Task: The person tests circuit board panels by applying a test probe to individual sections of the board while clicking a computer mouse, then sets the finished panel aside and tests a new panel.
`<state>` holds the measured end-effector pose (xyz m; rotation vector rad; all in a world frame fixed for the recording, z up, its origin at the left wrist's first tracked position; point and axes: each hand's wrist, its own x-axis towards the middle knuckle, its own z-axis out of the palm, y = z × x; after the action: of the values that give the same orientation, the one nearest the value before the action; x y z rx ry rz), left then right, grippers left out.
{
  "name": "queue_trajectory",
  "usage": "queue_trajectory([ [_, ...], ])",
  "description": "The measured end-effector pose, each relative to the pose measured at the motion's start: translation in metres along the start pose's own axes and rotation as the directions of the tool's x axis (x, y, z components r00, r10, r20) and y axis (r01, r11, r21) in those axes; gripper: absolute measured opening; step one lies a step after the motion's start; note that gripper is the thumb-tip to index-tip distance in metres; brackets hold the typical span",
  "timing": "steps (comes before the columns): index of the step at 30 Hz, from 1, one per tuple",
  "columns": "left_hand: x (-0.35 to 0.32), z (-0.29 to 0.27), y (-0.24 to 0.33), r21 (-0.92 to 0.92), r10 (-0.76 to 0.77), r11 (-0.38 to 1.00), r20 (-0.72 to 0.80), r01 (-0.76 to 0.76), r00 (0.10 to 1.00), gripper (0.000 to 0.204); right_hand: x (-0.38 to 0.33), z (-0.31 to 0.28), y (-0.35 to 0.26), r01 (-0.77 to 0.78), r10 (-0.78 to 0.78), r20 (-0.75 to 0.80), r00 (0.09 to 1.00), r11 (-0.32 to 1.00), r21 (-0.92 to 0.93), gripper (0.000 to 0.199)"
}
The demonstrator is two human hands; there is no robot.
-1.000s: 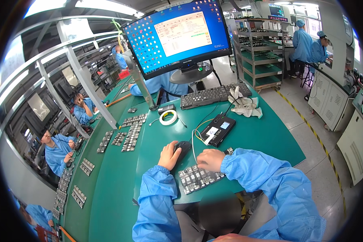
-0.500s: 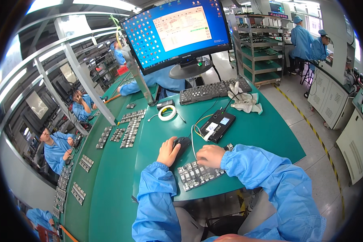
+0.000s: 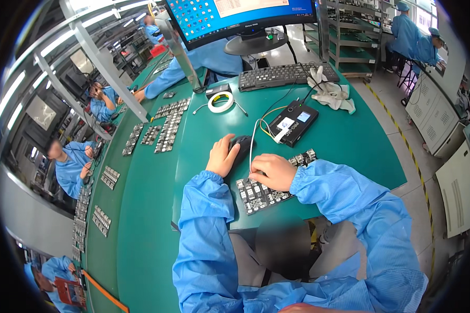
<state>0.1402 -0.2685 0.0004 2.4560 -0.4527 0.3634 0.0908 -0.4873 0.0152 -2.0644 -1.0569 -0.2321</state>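
Observation:
My left hand (image 3: 222, 157) is curved over a black computer mouse (image 3: 244, 144) on the green tabletop. Close beside it, my right hand (image 3: 274, 172) pinches the end of a thin white cable (image 3: 253, 136) just above a panel of small circuit boards (image 3: 255, 201). The fingers cover part of the panel, and I cannot make out whether the cable's tip touches a board. From there the cable arcs up to a black box-shaped device (image 3: 293, 123) with a small lit screen, lying beyond my hands.
Behind the device are a black keyboard (image 3: 274, 76), white gloves (image 3: 331, 91), a coiled white cable (image 3: 221, 102) and a monitor (image 3: 245, 21). More board panels (image 3: 168, 130) lie to the left. A metal post (image 3: 180, 49) rises from the bench. Co-workers in blue sit along the left side.
The view has tilted down, so the bench sits higher in the picture. My right hand has shifted slightly left along the panel with the cable. My left hand stays on the mouse.

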Motion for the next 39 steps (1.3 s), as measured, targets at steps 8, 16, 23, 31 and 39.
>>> queue_trajectory([
  [8,-0.002,-0.002,0.005,0.015,0.007,1.0,0.009,-0.007,1.0,0.04,0.001,0.004,-0.008,-0.011,0.009,0.059,0.998,1.0,0.022,0.017],
  [16,-0.001,-0.003,0.008,0.01,0.007,1.0,0.014,-0.007,1.0,0.039,0.002,0.014,-0.003,-0.002,0.003,0.056,0.998,1.0,-0.026,0.017],
  [23,0.0,-0.001,0.003,0.014,0.013,1.0,0.013,-0.013,1.0,0.04,0.002,0.018,-0.002,0.026,-0.024,0.039,0.999,0.998,-0.05,0.016],
  [31,0.006,0.002,0.0,0.026,0.082,0.996,-0.058,-0.08,0.995,0.042,0.005,0.018,0.0,0.093,-0.094,0.0,0.996,0.988,-0.126,0.015],
  [39,-0.003,0.003,0.0,0.01,0.048,0.999,-0.008,-0.048,0.999,0.038,0.001,0.023,0.001,0.116,-0.107,0.06,0.992,0.979,-0.169,0.015],
])
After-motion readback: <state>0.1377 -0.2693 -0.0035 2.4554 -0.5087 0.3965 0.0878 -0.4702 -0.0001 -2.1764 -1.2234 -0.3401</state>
